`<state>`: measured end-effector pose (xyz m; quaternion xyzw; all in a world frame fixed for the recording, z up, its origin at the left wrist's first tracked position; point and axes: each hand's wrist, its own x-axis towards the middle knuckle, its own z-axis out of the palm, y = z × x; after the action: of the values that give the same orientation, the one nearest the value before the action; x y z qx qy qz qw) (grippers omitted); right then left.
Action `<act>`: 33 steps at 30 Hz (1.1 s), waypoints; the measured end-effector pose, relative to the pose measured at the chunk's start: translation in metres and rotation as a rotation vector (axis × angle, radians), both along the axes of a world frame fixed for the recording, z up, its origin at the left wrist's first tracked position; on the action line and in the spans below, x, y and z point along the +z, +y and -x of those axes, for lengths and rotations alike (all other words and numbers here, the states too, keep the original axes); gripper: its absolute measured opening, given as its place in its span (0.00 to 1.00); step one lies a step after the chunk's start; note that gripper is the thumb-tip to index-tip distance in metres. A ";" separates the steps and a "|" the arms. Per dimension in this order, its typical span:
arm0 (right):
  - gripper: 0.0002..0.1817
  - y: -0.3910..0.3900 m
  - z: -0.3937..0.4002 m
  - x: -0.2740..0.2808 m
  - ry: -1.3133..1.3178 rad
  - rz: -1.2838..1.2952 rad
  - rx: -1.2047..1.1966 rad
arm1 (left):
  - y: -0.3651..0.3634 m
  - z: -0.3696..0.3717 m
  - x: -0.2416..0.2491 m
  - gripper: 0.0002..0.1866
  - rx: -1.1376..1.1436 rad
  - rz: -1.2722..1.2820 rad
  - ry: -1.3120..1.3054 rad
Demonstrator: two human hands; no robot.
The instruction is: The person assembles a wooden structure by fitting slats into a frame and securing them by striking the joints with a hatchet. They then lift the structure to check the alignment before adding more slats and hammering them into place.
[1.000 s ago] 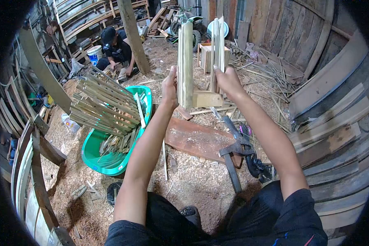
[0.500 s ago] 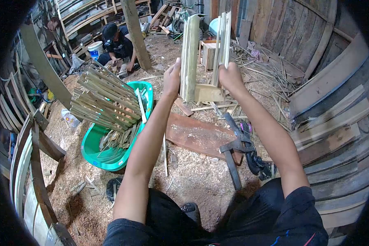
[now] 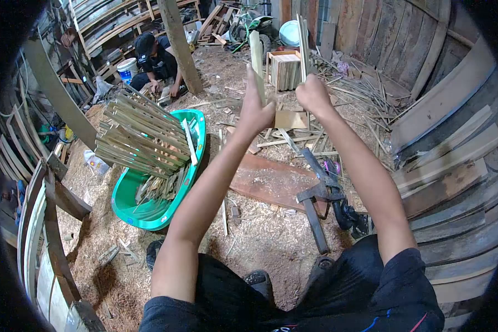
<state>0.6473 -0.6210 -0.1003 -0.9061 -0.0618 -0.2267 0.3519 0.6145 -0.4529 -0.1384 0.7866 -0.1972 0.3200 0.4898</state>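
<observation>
Out in front of me I hold a pale wooden piece with two uprights and a short crosspiece (image 3: 291,119) low between them. My left hand (image 3: 255,108) is closed on the left upright (image 3: 257,55), its thumb lying along the wood. Curled in a fist, my right hand (image 3: 314,97) grips the thin right upright (image 3: 302,41). Below lie a reddish-brown board (image 3: 268,180) and a dark clamp-like metal tool (image 3: 315,193) across its right end.
A green tub (image 3: 116,196) full of wooden strips (image 3: 144,130) stands to the left. Beyond my hands sits a box of stacked slats (image 3: 285,72). A person (image 3: 159,63) crouches by a wooden post (image 3: 180,44). Curved planks (image 3: 454,191) line the right; shavings cover the floor.
The wooden piece has turned, so its uprights show narrower and the box behind is more visible. My left hand has moved right and turned its back more toward me.
</observation>
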 end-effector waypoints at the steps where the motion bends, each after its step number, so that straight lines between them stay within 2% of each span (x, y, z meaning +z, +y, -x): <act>1: 0.16 0.001 0.003 0.003 0.045 0.014 0.021 | -0.002 -0.003 -0.007 0.49 0.017 -0.017 -0.042; 3: 0.16 0.000 0.008 0.007 0.134 0.040 0.060 | 0.002 -0.010 -0.012 0.50 0.032 -0.087 -0.109; 9: 0.16 -0.001 0.006 -0.010 0.144 0.058 0.100 | 0.004 -0.008 -0.024 0.48 0.036 -0.169 -0.133; 15: 0.18 -0.020 -0.036 -0.051 0.138 -0.172 0.178 | 0.000 -0.006 -0.020 0.50 -0.008 -0.270 -0.133; 19: 0.17 -0.024 -0.018 -0.039 0.114 -0.255 0.225 | -0.011 0.000 -0.018 0.50 0.015 -0.296 -0.084; 21: 0.15 -0.034 -0.022 -0.040 0.184 -0.340 0.300 | -0.016 0.000 -0.010 0.49 0.009 -0.331 -0.048; 22: 0.14 -0.041 -0.033 -0.047 0.207 -0.382 0.351 | -0.015 -0.006 -0.003 0.43 -0.102 -0.233 -0.018; 24: 0.14 -0.047 -0.048 -0.059 0.236 -0.565 0.472 | -0.011 -0.011 0.004 0.39 -0.426 0.258 0.061; 25: 0.14 -0.052 -0.053 -0.060 0.251 -0.603 0.451 | -0.006 -0.012 0.008 0.38 -0.579 0.505 0.103; 27: 0.14 -0.060 -0.058 -0.060 0.281 -0.676 0.408 | 0.010 -0.015 0.004 0.37 -0.378 0.537 0.271; 28: 0.14 -0.052 -0.044 -0.050 0.216 -0.785 0.390 | 0.018 -0.018 -0.001 0.37 -0.279 0.552 0.354; 29: 0.15 -0.054 -0.042 -0.047 0.202 -0.789 0.424 | 0.023 -0.022 -0.007 0.37 -0.179 0.565 0.436; 33: 0.15 -0.070 -0.072 -0.060 0.184 -0.793 0.540 | 0.016 -0.012 -0.012 0.33 -0.535 0.611 0.502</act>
<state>0.7196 -0.6907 -0.1601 -0.6700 -0.1721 -0.0521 0.7202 0.6269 -0.4370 -0.1505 0.5814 -0.1652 0.0260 0.7962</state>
